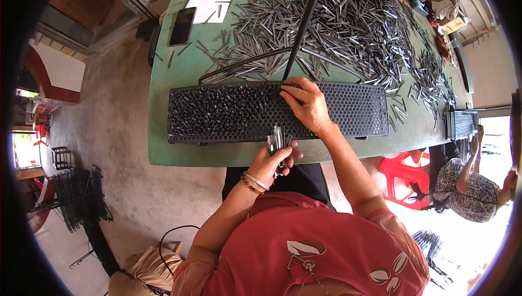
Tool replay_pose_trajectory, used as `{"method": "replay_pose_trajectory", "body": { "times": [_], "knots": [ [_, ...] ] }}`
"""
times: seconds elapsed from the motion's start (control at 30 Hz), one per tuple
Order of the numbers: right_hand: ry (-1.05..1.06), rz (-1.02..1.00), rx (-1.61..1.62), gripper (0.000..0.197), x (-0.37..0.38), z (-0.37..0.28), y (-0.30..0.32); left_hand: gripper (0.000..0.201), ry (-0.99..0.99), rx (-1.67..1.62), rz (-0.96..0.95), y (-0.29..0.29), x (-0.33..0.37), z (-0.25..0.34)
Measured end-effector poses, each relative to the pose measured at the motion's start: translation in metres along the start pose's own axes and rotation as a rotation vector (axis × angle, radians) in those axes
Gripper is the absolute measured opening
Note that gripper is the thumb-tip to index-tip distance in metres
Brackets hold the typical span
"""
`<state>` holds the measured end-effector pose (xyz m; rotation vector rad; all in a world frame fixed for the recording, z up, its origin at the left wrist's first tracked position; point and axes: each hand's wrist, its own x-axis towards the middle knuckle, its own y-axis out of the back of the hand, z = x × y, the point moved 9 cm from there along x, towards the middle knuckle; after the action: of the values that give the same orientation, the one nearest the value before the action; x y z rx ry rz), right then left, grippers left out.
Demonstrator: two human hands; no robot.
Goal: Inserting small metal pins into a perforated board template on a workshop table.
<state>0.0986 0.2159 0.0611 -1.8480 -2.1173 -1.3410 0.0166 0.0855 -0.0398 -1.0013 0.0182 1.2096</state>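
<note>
Left hand (267, 164) closed around bundle of metal strips (278, 139) at near edge of perforated rack (353, 112), presumably for short reach. Right hand (308, 106) bunched just beyond bundle, at rack's holes; cannot tell whether pinching strip. Loose pile (348, 24) beyond both.

You can read no words, numbers or signs from here. The white sheet (205, 3) at the far left of your desk (161, 133) carries faint marks, too small to make out. The phone (182, 26) just beside it shows you a dark screen with nothing legible. Any print on the yellowish box (452, 25) at the upper right is too small to tell. Your red shirt (342, 236) bears pale leaf shapes (399, 263), a picture rather than lettering.
</note>
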Motion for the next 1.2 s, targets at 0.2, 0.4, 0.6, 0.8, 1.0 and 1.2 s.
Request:
{"method": "replay_pose_trajectory", "body": {
  "times": [0.2,0.4,0.6,0.8,1.0,1.2],
  "knots": [
    [0.011,-0.056,-0.023,0.018,-0.009,-0.004,0.02,0.023,-0.004,-0.055,0.007,-0.004,-0.005,0.004],
    [0.268,-0.331,-0.263,0.023,-0.029,-0.015,-0.002,0.026,0.036,-0.003,-0.012,-0.01,0.0,0.001],
    [0.305,-0.315,-0.222,0.021,-0.025,-0.011,0.007,0.025,0.095,-0.078,-0.026,-0.023,0.0,-0.003],
    [0.297,-0.348,-0.235,0.02,-0.029,-0.009,0.006,0.025,0.106,-0.093,0.008,-0.015,0.003,-0.019],
    [0.266,-0.308,-0.224,0.019,-0.026,-0.005,0.01,0.023,0.085,-0.136,0.02,-0.015,0.008,-0.018],
    [-0.231,0.052,0.305,0.016,-0.001,0.023,0.032,0.023,0.087,-0.035,-0.047,-0.026,0.006,-0.014]
  ]
}}
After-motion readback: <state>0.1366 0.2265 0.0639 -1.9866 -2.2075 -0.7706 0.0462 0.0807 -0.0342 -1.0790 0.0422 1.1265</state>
